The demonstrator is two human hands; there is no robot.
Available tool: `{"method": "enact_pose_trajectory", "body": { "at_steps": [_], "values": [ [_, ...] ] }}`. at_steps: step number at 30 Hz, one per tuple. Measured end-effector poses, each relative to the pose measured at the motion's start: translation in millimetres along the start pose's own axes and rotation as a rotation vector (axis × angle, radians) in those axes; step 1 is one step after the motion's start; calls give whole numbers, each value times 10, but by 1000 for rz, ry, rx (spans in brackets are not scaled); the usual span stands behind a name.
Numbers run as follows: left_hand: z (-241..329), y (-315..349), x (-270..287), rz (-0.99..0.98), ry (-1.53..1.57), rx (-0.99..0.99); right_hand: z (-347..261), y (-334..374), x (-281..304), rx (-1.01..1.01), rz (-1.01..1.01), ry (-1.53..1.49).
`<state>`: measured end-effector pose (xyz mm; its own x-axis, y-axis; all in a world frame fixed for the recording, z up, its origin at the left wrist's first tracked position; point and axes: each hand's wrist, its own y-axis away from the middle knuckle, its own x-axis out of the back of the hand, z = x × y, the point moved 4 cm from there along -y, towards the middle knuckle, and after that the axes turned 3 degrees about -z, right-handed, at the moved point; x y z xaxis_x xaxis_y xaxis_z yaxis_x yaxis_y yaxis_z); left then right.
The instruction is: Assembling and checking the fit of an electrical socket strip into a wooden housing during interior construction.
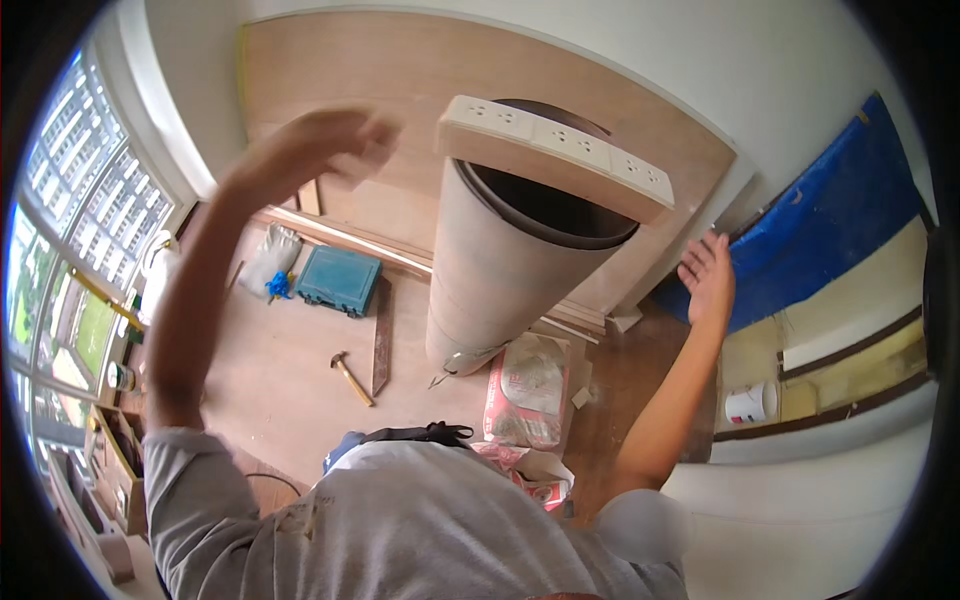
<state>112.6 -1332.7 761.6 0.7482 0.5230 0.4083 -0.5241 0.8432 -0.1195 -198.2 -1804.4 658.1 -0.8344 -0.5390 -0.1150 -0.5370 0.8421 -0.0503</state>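
A long board of white wall sockets on a wooden base lies across the mouth of a tall rolled sheet, which stands upright on the floor in front of me. My left hand is raised to the left of the socket board, apart from it; motion smears its fingers. On the other side, my right hand is held up to the right of the roll with its fingers stretched out and nothing in it. Neither hand touches the board or the roll.
A teal tool case, a clear plastic bag and a hammer lie on the floor, left of the roll. Beside its foot is a red and white sack. Blue sheeting hangs at right, above a white bucket.
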Motion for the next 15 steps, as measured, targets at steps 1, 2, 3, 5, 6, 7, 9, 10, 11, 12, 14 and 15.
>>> {"method": "enact_pose_trajectory", "body": {
  "at_steps": [1, 2, 3, 5, 6, 7, 9, 10, 11, 12, 14, 15],
  "values": [
    [44, 318, 62, -189, -407, 53, 168, 173, 241, 17, 13, -26],
    [-64, 661, 74, -471, -579, 6, 373, 383, 484, 2, 60, -87],
    [352, 1589, 51, -131, -570, 372, 688, 366, 253, -70, 51, -166],
    [183, 2457, -208, 9, -545, 674, 1469, 673, 552, -189, 202, -99],
    [-359, 2766, -252, -126, -524, 663, 2082, 806, 1020, -183, 11, 96],
    [-789, 3396, -478, -171, -499, 768, 2541, 911, 586, -425, 27, 252],
    [-2249, 4725, -942, -259, -380, 922, 3792, 1353, 532, -576, -112, 386],
    [-3139, 5224, -1143, -305, -333, 949, 4570, 1668, 777, -772, -223, 444],
    [-3829, 5769, -1375, -303, -284, 1008, 5048, 2009, 660, -970, -405, 511],
    [-4449, 6343, -1509, -259, -234, 1073, 5354, 2317, 696, -1098, -544, 403],
    [-5074, 7244, -1589, -3, -43, 1230, 5467, 3001, 173, -1227, -731, 373],
    [-5223, 7279, -1329, 202, 153, 1307, 5485, 3253, 78, -1217, -713, 453]
  ]
}}
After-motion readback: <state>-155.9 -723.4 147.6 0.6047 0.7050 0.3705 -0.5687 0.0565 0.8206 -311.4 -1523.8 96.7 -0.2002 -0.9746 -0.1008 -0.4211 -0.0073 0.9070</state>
